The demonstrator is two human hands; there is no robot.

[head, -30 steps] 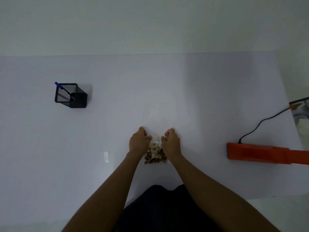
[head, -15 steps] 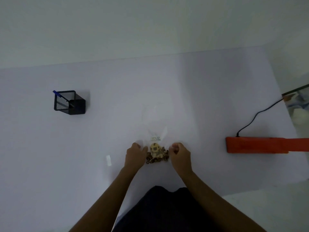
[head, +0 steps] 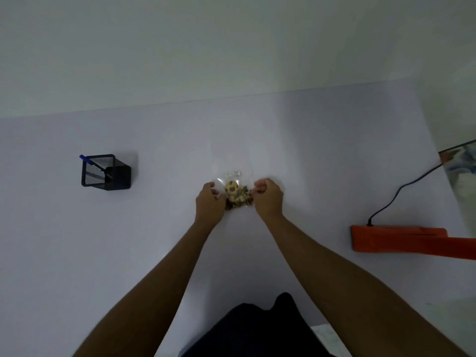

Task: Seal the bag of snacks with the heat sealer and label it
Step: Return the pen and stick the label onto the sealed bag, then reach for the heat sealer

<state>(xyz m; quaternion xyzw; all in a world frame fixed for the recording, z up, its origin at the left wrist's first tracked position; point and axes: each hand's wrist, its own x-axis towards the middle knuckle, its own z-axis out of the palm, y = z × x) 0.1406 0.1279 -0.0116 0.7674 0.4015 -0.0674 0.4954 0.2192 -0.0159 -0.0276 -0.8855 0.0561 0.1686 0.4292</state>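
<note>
A small clear bag of snacks (head: 237,195) lies on the white table (head: 309,155), with brown and cream pieces inside and a small white label (head: 233,174) near its far end. My left hand (head: 208,202) pinches the bag's left edge. My right hand (head: 268,198) grips its right edge with curled fingers. The orange heat sealer (head: 401,239) lies flat at the right, well apart from both hands.
A black cable (head: 401,191) runs from the sealer toward the right edge. At the far left stands a black mesh pen holder (head: 105,172) holding a blue pen (head: 87,161). A wall rises behind the table. A glass-edged object (head: 461,161) sits at the far right.
Both hands moved from the bag's upper part to its sides, then pushed it farther out across the table. The small white strip seen left of my arm is out of sight now.
</note>
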